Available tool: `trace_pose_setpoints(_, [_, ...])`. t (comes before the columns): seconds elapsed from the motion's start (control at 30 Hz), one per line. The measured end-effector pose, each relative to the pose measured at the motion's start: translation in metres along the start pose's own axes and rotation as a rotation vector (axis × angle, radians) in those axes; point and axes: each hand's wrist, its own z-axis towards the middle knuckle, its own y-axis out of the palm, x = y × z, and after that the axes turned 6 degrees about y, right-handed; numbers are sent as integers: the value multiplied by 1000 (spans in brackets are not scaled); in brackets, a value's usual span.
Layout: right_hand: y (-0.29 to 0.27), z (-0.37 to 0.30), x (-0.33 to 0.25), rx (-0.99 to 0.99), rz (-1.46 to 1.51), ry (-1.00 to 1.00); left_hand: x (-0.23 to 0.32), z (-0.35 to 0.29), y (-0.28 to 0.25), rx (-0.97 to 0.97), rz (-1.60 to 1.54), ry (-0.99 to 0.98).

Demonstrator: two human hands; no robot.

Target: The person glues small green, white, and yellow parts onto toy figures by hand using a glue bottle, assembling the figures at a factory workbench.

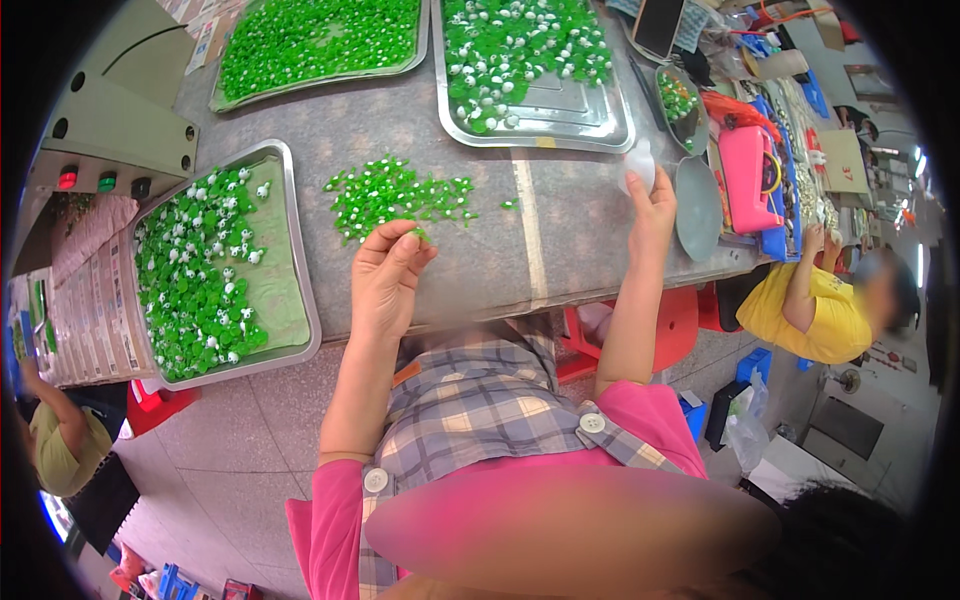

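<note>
My left hand point(385, 275) is closed in a pinch on a small green plastic piece point(422, 236), above the table's near edge. Just beyond it lies a loose pile of small green pieces with white spots point(400, 195). My right hand point(650, 205), farther right, grips a small translucent white plastic object point(640, 165); its exact kind is unclear. Beside that hand sits a round grey dish point(697, 215). To the left, a metal tray point(305, 290) holds many green pieces with white ball-like parts.
Two more trays of green pieces, one at the far left point(420, 60) and one at the far middle point(620, 135), stand on the grey table point(480, 265). A machine with buttons point(110, 130) is at left. A pink container point(750, 180) stands right. Co-workers sit on both sides, one in yellow point(815, 310).
</note>
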Motion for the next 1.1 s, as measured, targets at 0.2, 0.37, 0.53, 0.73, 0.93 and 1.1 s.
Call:
trace_pose_setpoints(0.2, [-17,6,23,122,-9,-42,-1,1,0,-17,29,-2])
trace_pose_setpoints(0.37, [-6,-5,-10,492,-598,-532,-2,5,1,-2,39,7])
trace_pose_setpoints(0.53, [58,0,-50,-100,-606,-491,-3,1,2,4,40,-1])
trace_pose_setpoints(0.73, [110,56,-15,-494,-944,-516,1,-3,1,13,25,9])
trace_pose_setpoints(0.93, [102,10,-45,-535,-560,-183,-2,-6,-1,-85,66,-50])
trace_pose_setpoints(1.1, [108,-65,-31,-811,255,191,-15,-3,13,-222,33,-53])
